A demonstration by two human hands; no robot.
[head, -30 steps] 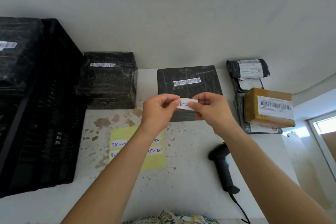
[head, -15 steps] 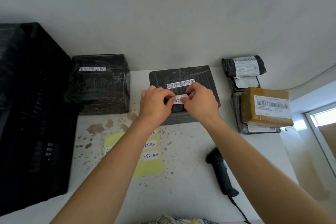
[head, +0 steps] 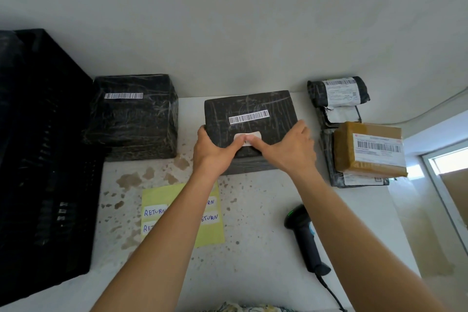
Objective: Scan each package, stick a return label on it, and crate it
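A black wrapped package point(head: 253, 104) with a barcode strip lies at the middle back of the white counter. A white return label point(head: 256, 134) sits on its top, below the barcode. My left hand point(head: 212, 152) grips the package's left edge, and its thumb presses the label. My right hand point(head: 288, 149) reaches across to the package's right edge, its thumb pressing the label beside the other thumb. The black crate point(head: 38, 159) stands at the far left. A yellow sheet point(head: 157, 197) with handwritten RETURN labels lies under my left forearm.
A larger black wrapped package point(head: 134, 119) sits between crate and middle package. At the right, a brown box point(head: 367, 154) rests on flat mailers, with a rolled grey mailer point(head: 336, 91) behind. A black corded barcode scanner point(head: 306, 238) lies front right. A wall backs the counter.
Both hands carried the white label down from the air onto the package top. They then spread to its edges, with the thumbs now pressing the label flat.
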